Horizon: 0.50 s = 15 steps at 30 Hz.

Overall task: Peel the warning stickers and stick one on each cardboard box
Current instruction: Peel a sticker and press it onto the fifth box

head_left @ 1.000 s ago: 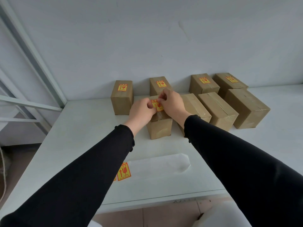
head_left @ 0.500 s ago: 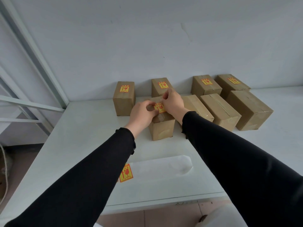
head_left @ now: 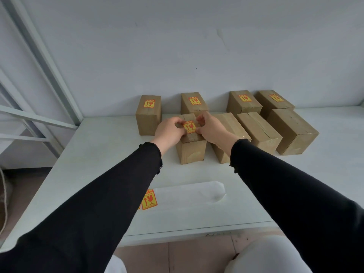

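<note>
A yellow and red warning sticker (head_left: 189,127) lies on top of the nearest cardboard box (head_left: 191,152) in the front row. My left hand (head_left: 170,130) presses its left edge and my right hand (head_left: 211,128) presses its right edge, fingertips on the sticker. Several boxes at the back, such as the far-left one (head_left: 148,115), carry stickers on top. Three plain boxes, among them the rightmost one (head_left: 292,131), stand to the right in the front row. A white backing strip (head_left: 189,196) with a remaining sticker (head_left: 149,200) lies near the table's front edge.
The white table (head_left: 102,154) meets a grey wall behind the boxes. A metal frame (head_left: 39,123) stands at the left. Floor and my light trousers show below the front edge.
Both hands have shifted on the sticker: the left hand moved from its lower left to its left edge, and the right hand came down along its right side. The camera view drifted slightly.
</note>
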### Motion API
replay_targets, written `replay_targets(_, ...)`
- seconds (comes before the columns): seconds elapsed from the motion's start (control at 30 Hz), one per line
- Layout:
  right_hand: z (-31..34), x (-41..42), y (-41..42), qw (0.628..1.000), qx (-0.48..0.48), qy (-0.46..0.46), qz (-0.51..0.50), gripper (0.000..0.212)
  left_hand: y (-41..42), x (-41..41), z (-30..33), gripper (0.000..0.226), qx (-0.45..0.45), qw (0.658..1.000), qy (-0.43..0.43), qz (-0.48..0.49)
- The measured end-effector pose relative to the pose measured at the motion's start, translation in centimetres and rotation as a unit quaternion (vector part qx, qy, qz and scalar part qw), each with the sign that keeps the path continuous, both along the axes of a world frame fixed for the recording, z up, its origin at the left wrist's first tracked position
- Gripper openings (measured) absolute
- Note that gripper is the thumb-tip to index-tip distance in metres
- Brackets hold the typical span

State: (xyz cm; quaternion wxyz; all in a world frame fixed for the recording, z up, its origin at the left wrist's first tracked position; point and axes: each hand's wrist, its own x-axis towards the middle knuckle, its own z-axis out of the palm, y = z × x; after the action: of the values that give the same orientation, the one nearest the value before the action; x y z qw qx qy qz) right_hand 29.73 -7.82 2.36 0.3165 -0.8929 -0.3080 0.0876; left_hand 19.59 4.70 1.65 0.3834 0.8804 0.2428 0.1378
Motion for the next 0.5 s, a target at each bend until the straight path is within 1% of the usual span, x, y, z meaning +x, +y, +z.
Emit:
replay_targets(0.07,-0.1,-0.6,-0.3,1.000,-0.011,-0.020,-0.009,0.031,-0.1,-0.1,0.3,0.036,0.012,1.000,0.010,-0.008)
replay_targets(0.17,-0.1,-1.5,-1.0,1.000,-0.003,-0.020,-0.011,0.030,-0.4,-0.8,0.8,0.038,0.009,1.000,0.018,-0.024)
replay_targets(0.27,0.1,-2.4,-1.8,0.999,-0.007,-0.035,-0.006,0.030,-0.6,-2.0,1.4,0.047,0.000,0.999,0.026,-0.037)
replay_targets(0.33,0.6,-3.2,-2.6,0.998,0.012,-0.062,-0.016,0.030,-0.5,-3.4,2.0,0.052,-0.001,1.000,0.014,-0.024)
replay_targets(0.4,1.3,-4.1,-3.4,0.993,0.048,-0.107,-0.029,0.028,0.0,-5.0,2.5,0.050,0.003,1.000,0.000,-0.014)
replay_targets(0.5,2.1,-5.9,-4.3,0.984,0.086,-0.154,-0.013,0.024,0.8,-8.2,2.7,0.039,0.056,0.998,0.005,-0.014)
